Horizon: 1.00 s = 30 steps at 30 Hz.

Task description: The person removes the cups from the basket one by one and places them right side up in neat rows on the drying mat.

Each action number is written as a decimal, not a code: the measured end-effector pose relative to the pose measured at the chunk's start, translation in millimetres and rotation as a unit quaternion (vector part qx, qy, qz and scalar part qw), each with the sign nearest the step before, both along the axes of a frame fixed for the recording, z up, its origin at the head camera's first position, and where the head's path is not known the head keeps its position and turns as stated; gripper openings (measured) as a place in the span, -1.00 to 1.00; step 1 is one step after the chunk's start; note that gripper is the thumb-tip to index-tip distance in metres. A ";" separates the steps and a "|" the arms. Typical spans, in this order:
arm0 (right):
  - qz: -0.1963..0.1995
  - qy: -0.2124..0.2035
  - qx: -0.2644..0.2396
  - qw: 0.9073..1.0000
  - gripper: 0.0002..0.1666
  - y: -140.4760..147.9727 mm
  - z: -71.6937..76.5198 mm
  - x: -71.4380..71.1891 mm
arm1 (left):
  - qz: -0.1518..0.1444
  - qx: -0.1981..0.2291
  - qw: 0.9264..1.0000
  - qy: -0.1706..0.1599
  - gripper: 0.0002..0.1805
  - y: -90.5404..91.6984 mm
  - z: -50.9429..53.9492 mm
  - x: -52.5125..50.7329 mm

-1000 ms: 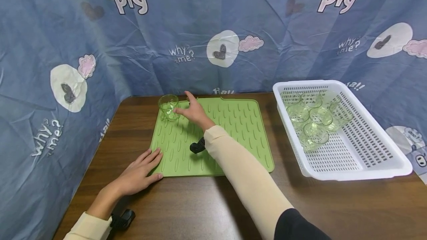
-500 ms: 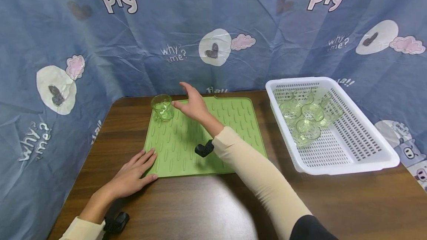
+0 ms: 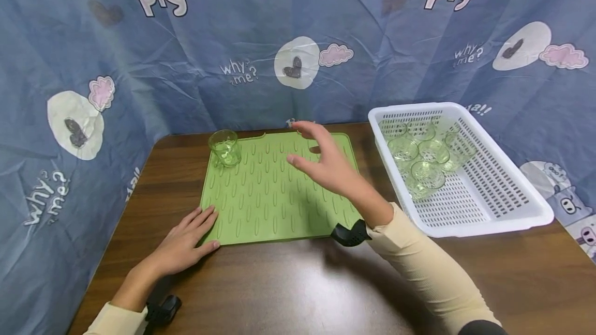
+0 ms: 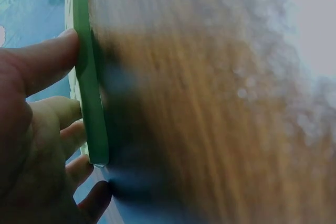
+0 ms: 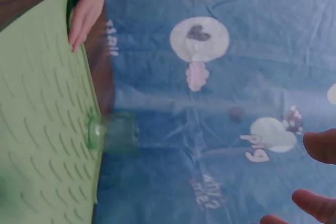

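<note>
Facing blue cloth [image 3: 342, 87], fingers [image 3: 314, 130] apart — right hand [image 3: 329, 164] above mat [image 3: 263, 203], left hand [image 3: 182, 246] seemingly touching it.

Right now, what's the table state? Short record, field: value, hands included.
left hand: resting at the near left corner of the mat, touching it
right hand: raised above the mat, holding nothing
mat: green, ridged, flat on the brown table
single glass: upright at the mat's far left corner, touched by neither hand
basket: white, perforated, right of the mat
glasses in basket: several, clear greenish, grouped toward its left side
backdrop: blue printed cloth
</note>
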State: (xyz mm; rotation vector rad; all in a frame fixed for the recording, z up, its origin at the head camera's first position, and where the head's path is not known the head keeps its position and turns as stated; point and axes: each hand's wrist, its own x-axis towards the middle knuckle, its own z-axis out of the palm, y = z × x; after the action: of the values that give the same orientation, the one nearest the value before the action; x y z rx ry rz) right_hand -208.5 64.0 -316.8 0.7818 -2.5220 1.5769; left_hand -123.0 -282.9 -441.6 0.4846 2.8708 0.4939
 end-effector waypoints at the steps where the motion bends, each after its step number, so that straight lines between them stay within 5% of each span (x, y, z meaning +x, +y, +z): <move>1: -0.008 0.003 0.002 1.000 -0.26 6.4 1.3 3.0 | -0.002 0.000 1.000 -0.001 -0.18 0.6 0.2 -1.5; 14: -0.044 0.053 -0.009 0.998 -0.23 66.1 23.0 36.6 | 0.008 -0.012 1.000 0.023 -0.17 1.8 -0.1 -3.6; 20: -0.079 0.065 0.013 0.995 -0.21 103.0 25.6 42.9 | 0.019 -0.015 0.999 0.042 -0.20 -0.3 -1.0 -0.9; 30: -0.162 0.072 0.032 0.984 -0.26 180.7 38.2 47.9 | 0.026 0.002 0.999 0.022 -0.22 -3.6 -2.1 0.9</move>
State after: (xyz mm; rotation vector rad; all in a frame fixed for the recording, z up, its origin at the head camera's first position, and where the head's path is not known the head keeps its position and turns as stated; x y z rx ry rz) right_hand -160.6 244.7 -278.6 0.4413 -2.4529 1.2923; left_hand -122.0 -286.6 -443.7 0.4283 2.9316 0.5026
